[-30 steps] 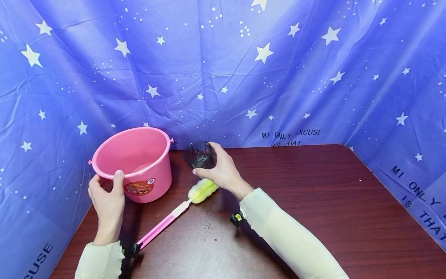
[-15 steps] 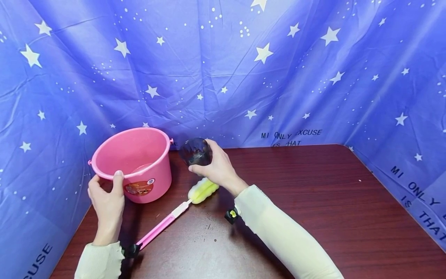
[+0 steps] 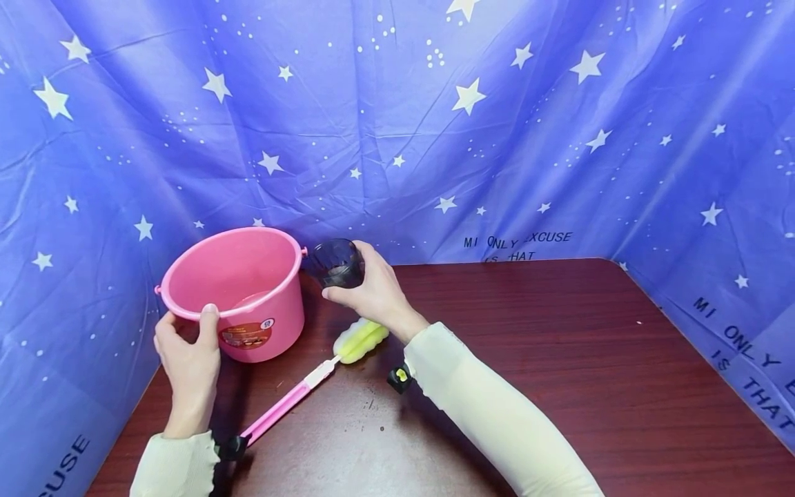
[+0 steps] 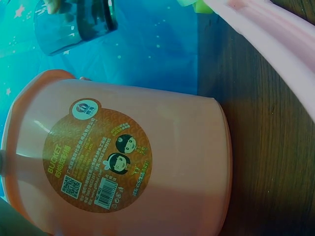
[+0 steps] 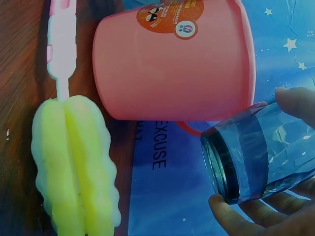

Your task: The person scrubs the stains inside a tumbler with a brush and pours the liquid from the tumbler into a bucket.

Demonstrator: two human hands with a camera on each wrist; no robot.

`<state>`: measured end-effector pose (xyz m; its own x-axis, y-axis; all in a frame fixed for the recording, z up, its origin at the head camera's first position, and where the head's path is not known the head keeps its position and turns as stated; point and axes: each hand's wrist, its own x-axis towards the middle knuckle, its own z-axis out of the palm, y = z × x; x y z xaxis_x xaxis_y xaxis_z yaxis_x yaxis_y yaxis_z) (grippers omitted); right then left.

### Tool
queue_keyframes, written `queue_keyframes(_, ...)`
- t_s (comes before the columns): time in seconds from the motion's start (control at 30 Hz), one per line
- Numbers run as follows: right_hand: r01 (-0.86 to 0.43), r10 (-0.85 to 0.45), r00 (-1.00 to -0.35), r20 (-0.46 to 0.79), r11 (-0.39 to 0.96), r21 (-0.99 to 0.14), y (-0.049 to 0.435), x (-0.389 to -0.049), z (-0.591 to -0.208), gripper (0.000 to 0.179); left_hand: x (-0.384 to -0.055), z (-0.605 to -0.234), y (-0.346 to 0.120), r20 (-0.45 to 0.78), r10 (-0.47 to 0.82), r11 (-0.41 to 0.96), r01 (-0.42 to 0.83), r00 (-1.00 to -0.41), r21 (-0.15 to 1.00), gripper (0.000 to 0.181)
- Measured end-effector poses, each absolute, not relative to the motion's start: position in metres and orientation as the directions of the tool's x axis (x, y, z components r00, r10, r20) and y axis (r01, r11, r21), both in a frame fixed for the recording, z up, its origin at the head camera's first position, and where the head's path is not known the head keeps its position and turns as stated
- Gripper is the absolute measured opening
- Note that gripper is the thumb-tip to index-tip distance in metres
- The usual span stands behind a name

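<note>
Your right hand [image 3: 381,293], gripping the dark glass [image 3: 336,268], has drifted left, now just beside the pink bucket [image 3: 287,314] your left hand [image 3: 189,359] grips, so there's probably little gap to mind.

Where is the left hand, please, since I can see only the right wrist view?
Observer: In the head view, the left hand holds the bucket at its near rim.
Operator: Thank you; and how far along does the brush handle run, beyond the part I see?
Observer: It runs on toward the person, ending beside the black camera at the left wrist.
Operator: I see the glass overlap the bucket's edge; is it over the mouth?
Observer: No, the head view shows it just to the right of the bucket's mouth.
</note>
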<state>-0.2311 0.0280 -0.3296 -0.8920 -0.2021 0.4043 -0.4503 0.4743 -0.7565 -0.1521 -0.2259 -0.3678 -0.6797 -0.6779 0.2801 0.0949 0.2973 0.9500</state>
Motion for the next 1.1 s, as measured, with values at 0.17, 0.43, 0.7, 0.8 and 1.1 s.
queue_keyframes(0.17, -0.444, -0.207, -0.894, 0.396, 0.512, -0.735, 0.021, -0.231, -0.326, 0.084, -0.151, -0.368, -0.226, 0.289, -0.677, 0.301, 0.104, -0.677, 0.948, 0.059)
queue_keyframes(0.43, -0.426, -0.205, -0.902, 0.381, 0.573, -0.7, 0.017, -0.233, -0.322, 0.086, -0.151, -0.368, -0.226, 0.285, -0.676, 0.301, 0.099, -0.68, 0.949, 0.06)
queue_keyframes(0.7, -0.409, -0.209, -0.91, 0.359, 0.599, -0.689, 0.012, -0.23, -0.318, 0.085, -0.15, -0.368, -0.226, 0.284, -0.677, 0.303, 0.094, -0.679, 0.948, 0.06)
queue_keyframes(0.8, -0.412, -0.214, -0.909, 0.359, 0.597, -0.688, 0.009, -0.23, -0.316, 0.087, -0.15, -0.368, -0.226, 0.289, -0.676, 0.305, 0.1, -0.678, 0.947, 0.061)
queue_keyframes(1.1, -0.423, -0.216, -0.901, 0.375, 0.625, -0.656, 0.002, -0.232, -0.311, 0.087, -0.15, -0.367, -0.225, 0.3, -0.673, 0.306, 0.114, -0.676, 0.945, 0.059)
